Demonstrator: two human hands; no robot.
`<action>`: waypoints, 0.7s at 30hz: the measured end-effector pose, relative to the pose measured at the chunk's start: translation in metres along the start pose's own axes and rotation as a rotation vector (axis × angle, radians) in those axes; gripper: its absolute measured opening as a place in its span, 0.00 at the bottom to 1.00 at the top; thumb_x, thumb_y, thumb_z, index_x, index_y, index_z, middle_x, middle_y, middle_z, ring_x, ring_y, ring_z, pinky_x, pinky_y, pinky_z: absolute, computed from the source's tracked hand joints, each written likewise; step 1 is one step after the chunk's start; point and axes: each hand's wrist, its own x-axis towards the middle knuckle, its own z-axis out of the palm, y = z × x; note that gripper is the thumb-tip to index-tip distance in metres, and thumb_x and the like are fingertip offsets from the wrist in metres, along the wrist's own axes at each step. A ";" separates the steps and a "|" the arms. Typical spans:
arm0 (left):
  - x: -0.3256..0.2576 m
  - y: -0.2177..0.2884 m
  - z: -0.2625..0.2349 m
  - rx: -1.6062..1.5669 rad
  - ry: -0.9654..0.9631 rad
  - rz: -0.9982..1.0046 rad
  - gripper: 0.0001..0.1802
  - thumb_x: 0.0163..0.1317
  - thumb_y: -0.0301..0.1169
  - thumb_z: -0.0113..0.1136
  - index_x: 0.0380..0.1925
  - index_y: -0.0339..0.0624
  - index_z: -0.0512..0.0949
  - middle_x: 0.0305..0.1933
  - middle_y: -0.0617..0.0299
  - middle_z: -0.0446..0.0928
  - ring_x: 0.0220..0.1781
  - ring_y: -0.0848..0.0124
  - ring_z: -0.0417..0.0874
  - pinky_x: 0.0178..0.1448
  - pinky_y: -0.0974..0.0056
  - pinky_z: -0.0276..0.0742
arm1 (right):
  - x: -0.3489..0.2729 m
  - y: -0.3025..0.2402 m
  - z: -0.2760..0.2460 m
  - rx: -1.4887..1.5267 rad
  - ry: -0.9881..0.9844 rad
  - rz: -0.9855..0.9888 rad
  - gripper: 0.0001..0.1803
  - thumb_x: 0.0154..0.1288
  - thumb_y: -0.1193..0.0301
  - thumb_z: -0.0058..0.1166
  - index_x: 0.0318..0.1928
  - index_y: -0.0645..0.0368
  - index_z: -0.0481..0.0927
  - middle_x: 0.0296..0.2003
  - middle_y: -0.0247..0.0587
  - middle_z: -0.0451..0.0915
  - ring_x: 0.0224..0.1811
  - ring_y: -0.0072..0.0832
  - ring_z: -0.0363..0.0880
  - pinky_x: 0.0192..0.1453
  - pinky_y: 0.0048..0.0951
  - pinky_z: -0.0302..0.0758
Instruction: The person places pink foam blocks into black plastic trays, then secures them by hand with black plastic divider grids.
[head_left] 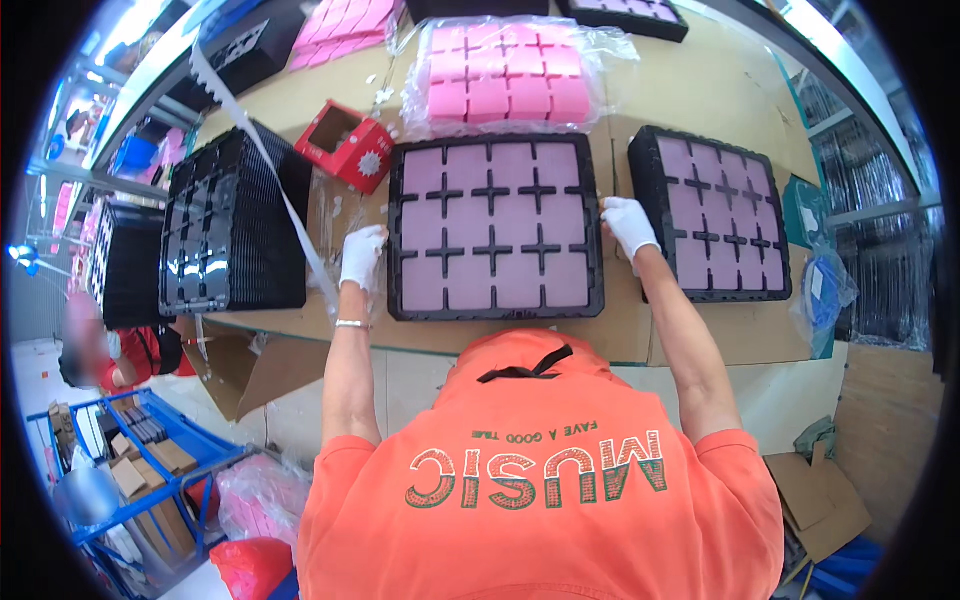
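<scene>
While large printed lettering (513, 492) in green and white, upside down in this view, crosses the orange cloth shirt (540, 550), the white-gloved left hand (362, 258) and white-gloved right hand (630, 228) touch opposite sides of the square black plastic tray (497, 312), which lies on the cardboard-covered surface (700, 90). Their fingers are bent there; whether they grip firmly, one cannot tell. Its frame looks stiff, its lilac pads (515, 218) soft; probably it is rather light, perhaps slippery. Both side walls seem the best hold. Farther left, an open red cardboard box (350, 155) shows a white starburst (370, 163) and small, unclear writing.
</scene>
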 end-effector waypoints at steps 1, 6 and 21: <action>-0.002 0.005 -0.001 0.012 -0.007 -0.061 0.16 0.59 0.28 0.64 0.46 0.32 0.83 0.37 0.63 0.84 0.32 0.76 0.77 0.37 0.69 0.73 | 0.000 0.001 0.001 0.077 0.017 0.043 0.12 0.56 0.75 0.49 0.37 0.65 0.84 0.24 0.40 0.80 0.27 0.26 0.80 0.30 0.29 0.71; -0.014 0.028 -0.017 -0.032 -0.078 -0.070 0.15 0.58 0.27 0.65 0.45 0.32 0.82 0.32 0.63 0.82 0.29 0.77 0.77 0.32 0.70 0.69 | -0.019 -0.026 -0.027 0.189 -0.037 0.070 0.13 0.62 0.74 0.49 0.43 0.64 0.83 0.26 0.35 0.80 0.25 0.19 0.78 0.27 0.22 0.72; -0.162 0.209 0.138 -0.151 -0.282 0.821 0.05 0.52 0.22 0.65 0.25 0.45 0.80 0.25 0.63 0.82 0.28 0.67 0.82 0.36 0.66 0.76 | -0.305 -0.073 -0.236 -0.112 1.222 -0.537 0.10 0.68 0.81 0.44 0.45 0.69 0.78 0.38 0.36 0.75 0.32 0.18 0.68 0.37 0.21 0.65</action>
